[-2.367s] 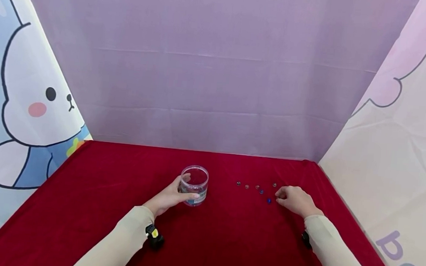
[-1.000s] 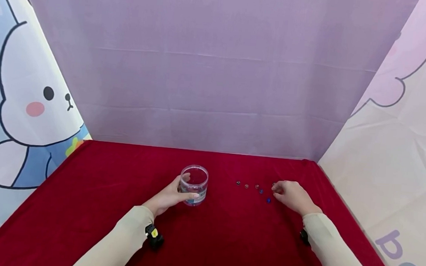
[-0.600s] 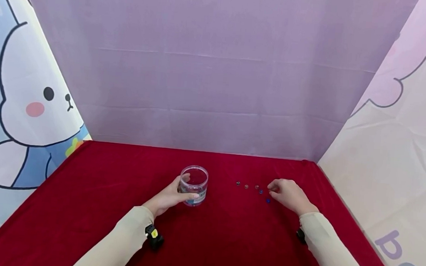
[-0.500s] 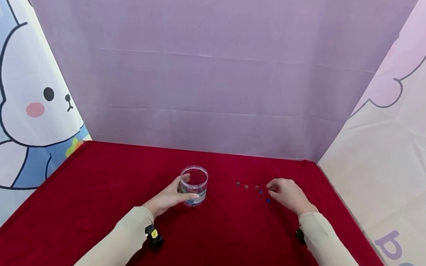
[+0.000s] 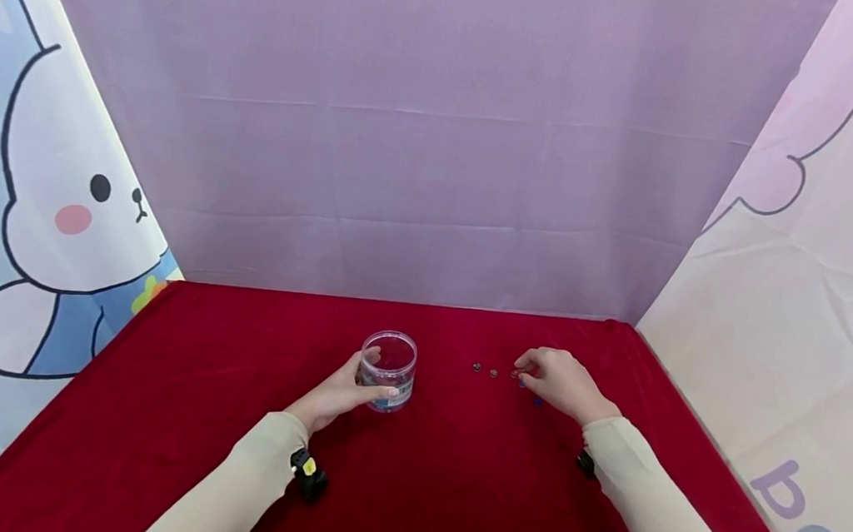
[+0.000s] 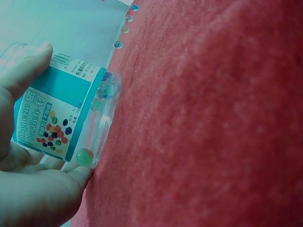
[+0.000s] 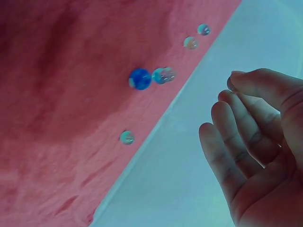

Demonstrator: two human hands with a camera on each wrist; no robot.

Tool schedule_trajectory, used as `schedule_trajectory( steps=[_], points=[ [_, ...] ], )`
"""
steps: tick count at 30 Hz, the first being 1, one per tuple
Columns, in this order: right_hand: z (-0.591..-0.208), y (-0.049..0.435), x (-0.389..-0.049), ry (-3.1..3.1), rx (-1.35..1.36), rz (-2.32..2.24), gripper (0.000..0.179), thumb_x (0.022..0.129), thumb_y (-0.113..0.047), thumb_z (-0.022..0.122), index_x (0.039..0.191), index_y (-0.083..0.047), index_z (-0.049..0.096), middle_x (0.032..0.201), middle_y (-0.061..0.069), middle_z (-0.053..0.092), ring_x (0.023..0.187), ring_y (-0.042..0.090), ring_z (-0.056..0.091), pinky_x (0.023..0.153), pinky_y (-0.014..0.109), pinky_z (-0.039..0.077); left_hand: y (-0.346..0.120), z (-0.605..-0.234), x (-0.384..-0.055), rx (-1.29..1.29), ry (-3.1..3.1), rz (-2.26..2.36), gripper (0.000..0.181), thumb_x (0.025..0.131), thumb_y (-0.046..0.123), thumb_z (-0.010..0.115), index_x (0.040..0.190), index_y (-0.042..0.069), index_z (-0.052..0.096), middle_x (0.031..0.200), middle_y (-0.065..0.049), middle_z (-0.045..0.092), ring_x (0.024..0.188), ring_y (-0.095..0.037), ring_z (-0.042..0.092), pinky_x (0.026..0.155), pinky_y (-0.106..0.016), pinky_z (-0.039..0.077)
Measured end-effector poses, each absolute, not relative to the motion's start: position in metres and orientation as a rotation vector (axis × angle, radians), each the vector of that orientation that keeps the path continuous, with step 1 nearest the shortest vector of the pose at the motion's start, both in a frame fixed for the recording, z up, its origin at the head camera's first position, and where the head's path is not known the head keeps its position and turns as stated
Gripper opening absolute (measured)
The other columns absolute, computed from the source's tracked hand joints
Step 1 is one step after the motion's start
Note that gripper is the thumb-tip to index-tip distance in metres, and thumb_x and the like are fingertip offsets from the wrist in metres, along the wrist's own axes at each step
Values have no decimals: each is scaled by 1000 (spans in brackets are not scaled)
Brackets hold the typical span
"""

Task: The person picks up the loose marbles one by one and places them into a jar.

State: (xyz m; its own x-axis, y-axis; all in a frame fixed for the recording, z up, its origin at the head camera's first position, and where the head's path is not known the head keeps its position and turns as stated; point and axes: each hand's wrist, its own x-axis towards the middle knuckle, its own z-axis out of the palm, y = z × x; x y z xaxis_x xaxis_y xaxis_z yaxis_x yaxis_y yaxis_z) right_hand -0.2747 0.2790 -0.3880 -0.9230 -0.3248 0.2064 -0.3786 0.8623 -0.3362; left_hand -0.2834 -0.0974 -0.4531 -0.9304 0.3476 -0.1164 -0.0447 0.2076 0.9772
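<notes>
My left hand (image 5: 341,390) grips a clear plastic jar (image 5: 388,371) with a blue printed label, standing open-topped on the red cloth. Through the wall, in the left wrist view, several glass marbles (image 6: 85,156) lie at the bottom. My right hand (image 5: 560,383) hovers over loose marbles to the right of the jar. In the right wrist view its thumb and index finger meet at the tips, with a small dark marble (image 7: 230,83) apparently pinched there, mostly hidden. Its other fingers are loosely bent. Below, a blue marble (image 7: 140,79) and several clear ones lie on the cloth.
Red cloth (image 5: 424,483) covers the table. A purple fabric wall (image 5: 436,150) rises at its back. Printed panels stand at both sides, a rabbit panel (image 5: 67,154) at left. Two loose marbles lie nearest the jar, one greenish marble (image 5: 476,367) and one brownish marble (image 5: 493,373).
My right hand has moved left from beyond the loose marbles to above them, partly covering the blue ones. My left hand and the jar stay in place.
</notes>
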Motion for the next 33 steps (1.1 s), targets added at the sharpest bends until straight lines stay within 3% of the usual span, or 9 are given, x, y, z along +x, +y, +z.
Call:
schedule_trajectory(
  steps=[11,33],
  points=[
    [-382,261,-275,-2896,566,551,18,91,-10,74,109,-8,74,103,2,70,92,21,66,78,36,57,-97,-449,-283,286,2174,1764,101,83,38,83,159,18,20,160,-9,28,142,-36,28,109,-63,32],
    [-378,231,-280,-2843,626,630,18,88,-10,77,106,-10,75,97,-3,70,83,12,63,74,31,55,-91,-448,-283,257,2167,1791,98,82,29,84,158,16,23,159,-12,29,139,-38,32,109,-62,33]
  ],
)
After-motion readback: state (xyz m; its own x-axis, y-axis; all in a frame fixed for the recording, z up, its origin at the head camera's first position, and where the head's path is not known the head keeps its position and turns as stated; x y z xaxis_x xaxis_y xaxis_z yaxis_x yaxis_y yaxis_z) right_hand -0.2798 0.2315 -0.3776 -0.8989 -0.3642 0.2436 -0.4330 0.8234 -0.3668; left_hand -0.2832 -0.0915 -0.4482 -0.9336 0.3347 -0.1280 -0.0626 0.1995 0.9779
